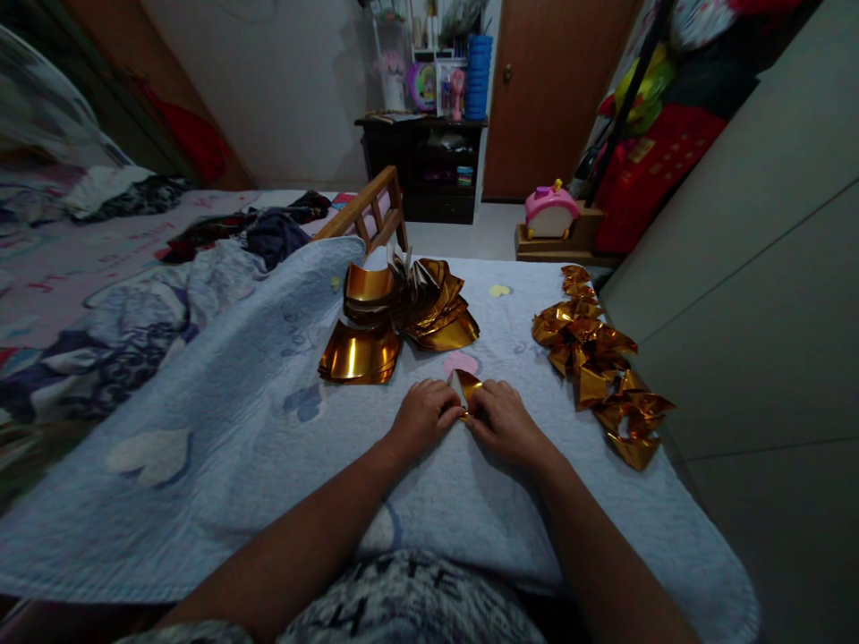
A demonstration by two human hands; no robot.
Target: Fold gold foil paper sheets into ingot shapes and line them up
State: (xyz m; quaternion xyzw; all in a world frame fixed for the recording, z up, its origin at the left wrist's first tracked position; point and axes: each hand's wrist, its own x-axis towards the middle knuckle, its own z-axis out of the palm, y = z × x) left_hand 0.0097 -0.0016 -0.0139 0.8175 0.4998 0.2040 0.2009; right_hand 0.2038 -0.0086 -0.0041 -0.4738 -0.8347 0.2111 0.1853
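Note:
Between my two hands is a small sheet of gold foil paper (468, 383), partly folded, with its pale back showing on the left and shiny gold on the right. My left hand (428, 413) pinches its left side, thumb against the fingers. On its right side my right hand (500, 416) grips the paper in the same way. Both hands rest low over the light blue quilt (282, 483), and my fingers cover the lower part of the sheet. Just beyond them lie fanned stacks of loose gold foil sheets (362, 351).
Several folded gold foil pieces (591, 344) are heaped along the quilt's right side, beside a pale cabinet (752, 340). A wooden bed rail (362, 210) stands behind the stacks. Clothes and bedding (181, 286) lie on the left. A pink toy (550, 213) sits on a box beyond.

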